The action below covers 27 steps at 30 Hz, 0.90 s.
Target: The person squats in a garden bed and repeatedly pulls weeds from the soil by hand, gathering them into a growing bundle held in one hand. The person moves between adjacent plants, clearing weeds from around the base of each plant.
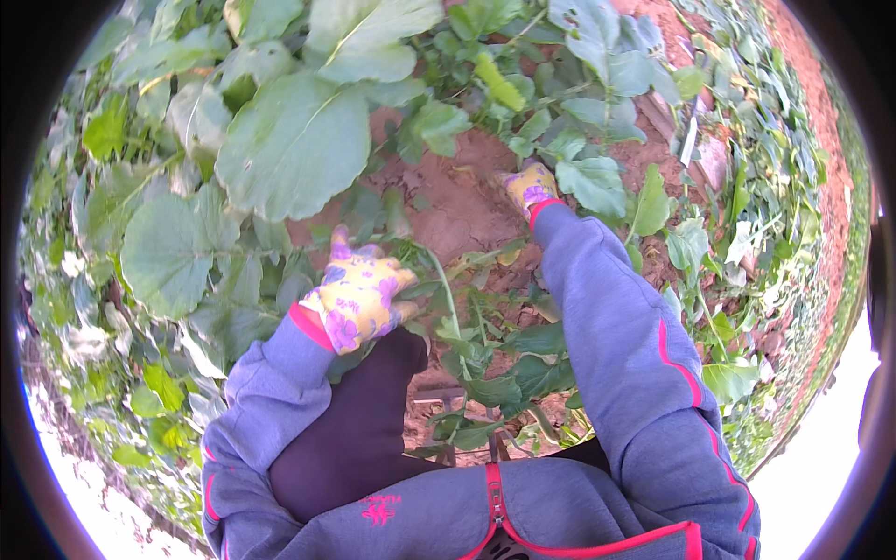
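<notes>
My left hand (364,297) wears a yellow glove with purple flowers. Its thumb sticks out away from the fingers, and the fingers are spread over leafy stems beside my dark-trousered knee (378,371). A bent green stem (446,294) rises just right of the fingertips, and leaves partly cover them. My right hand (533,187), gloved the same way, reaches forward to the base of a leafy plant (591,183). Its fingertips are low among leaves and soil, and what they touch is hidden. Bare reddish soil (455,203) lies between the two hands.
Broad-leaved green plants (294,147) crowd the left and front. A narrow pale object (689,140) lies among foliage at the right. Below me, thin metal bars (448,397) show between cut-looking greens (490,392). A strip of reddish soil (826,140) runs along the far right.
</notes>
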Tool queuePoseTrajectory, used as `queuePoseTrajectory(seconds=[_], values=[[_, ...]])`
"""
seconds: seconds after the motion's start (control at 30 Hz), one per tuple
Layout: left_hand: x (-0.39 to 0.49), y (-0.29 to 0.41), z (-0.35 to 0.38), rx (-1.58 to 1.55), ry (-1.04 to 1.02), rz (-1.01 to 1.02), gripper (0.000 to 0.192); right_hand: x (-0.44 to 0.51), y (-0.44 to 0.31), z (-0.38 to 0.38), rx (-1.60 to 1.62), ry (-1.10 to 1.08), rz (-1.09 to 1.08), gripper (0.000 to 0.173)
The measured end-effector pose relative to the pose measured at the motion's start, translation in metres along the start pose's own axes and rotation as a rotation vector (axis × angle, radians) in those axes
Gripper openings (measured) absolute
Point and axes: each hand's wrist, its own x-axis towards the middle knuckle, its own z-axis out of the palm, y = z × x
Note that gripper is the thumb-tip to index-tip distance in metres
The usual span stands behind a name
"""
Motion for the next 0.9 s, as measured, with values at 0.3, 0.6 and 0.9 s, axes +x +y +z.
queuePoseTrajectory(seconds=[0.3,0.6,0.9], values=[[0.006,0.004,-0.006,-0.003,-0.014,-0.015,0.038,0.021,0.007,-0.030,-0.073,0.189,-0.081,0.044],[0.006,0.005,-0.012,-0.024,-0.069,-0.071,0.038,0.054,-0.027,-0.032,-0.508,0.107,-0.269,0.050],[0.008,0.001,-0.007,-0.021,-0.058,-0.053,0.036,0.049,-0.034,-0.009,-0.731,-0.029,-0.294,0.056]])
